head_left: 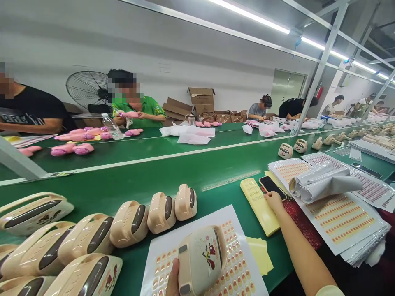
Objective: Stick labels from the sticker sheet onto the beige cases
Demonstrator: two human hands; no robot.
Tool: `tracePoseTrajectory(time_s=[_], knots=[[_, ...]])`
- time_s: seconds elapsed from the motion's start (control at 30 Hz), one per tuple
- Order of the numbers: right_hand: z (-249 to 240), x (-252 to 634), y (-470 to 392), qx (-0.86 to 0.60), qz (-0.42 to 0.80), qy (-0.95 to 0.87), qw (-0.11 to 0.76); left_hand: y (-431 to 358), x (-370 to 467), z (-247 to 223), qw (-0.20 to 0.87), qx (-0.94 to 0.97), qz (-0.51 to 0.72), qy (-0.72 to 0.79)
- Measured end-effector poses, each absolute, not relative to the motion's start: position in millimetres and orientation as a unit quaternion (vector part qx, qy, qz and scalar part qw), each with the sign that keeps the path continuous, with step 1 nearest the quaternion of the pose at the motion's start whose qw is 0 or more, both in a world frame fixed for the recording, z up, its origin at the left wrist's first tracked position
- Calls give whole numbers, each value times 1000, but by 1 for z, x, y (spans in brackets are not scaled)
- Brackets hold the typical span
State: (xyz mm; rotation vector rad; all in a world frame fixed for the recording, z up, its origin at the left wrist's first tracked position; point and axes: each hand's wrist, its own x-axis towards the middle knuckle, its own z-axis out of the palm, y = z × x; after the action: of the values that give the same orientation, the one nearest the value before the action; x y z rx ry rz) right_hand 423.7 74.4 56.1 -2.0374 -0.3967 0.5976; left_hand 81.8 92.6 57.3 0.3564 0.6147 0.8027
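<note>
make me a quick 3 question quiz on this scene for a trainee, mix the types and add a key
1. What does the left hand hold?
A) a clear bottle
B) a beige device with a cartoon print
C) a roll of plastic

2. True or false: the right hand is at the black phone.

3. Fill in: the person across the table who holds a pink item wears a ____ shirt.

Key: 1 B; 2 true; 3 green
</note>
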Motion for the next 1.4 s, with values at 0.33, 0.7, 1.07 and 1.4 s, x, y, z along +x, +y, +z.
tracePoseTrajectory(time_s=[0.33, 0.7, 1.07, 1.4], knots=[[101, 359, 64, -707, 296, -225, 601, 100, 111, 102, 771, 106, 469, 418], [120, 221, 70, -597, 400, -321, 616, 97, 126, 98, 711, 238, 544, 377], [112, 217, 69, -631, 301, -384, 603, 94, 123, 102, 713, 243, 532, 386], [108, 236, 72, -621, 266, -389, 626, 98, 122, 97, 732, 177, 533, 387]])
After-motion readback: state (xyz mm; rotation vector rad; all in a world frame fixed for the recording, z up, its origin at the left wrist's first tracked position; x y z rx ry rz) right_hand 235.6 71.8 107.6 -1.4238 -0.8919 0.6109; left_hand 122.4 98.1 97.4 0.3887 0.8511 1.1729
